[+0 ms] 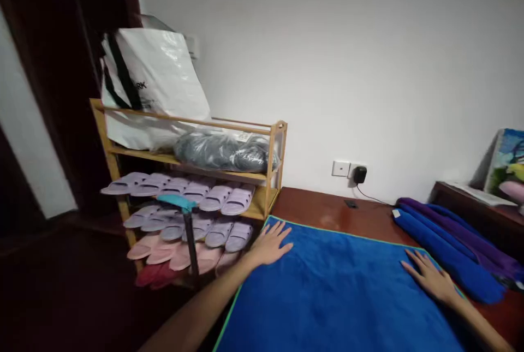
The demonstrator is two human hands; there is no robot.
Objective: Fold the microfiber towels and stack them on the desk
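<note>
A blue towel (335, 286) with a thin green border lies spread out over a reddish-brown wooden table (311, 204). Its near part runs out of the bottom of the view. My left hand (270, 244) rests flat on the towel's far left corner, fingers spread. Near the far right corner, my right hand (429, 275) also lies on the cloth with its fingers apart. Neither hand grips anything. Just right of my right hand are folded blue towels (442, 243) and a purple towel (470, 237).
On the left stands a wooden shoe rack (270, 166) with several slippers (196, 191), a white bag (159, 79) and a plastic-wrapped grey bundle (225, 151). A turquoise-topped pole (190, 232) rises before it. A black adapter (359, 174) is plugged into the wall; a painting (510, 166) stands far right.
</note>
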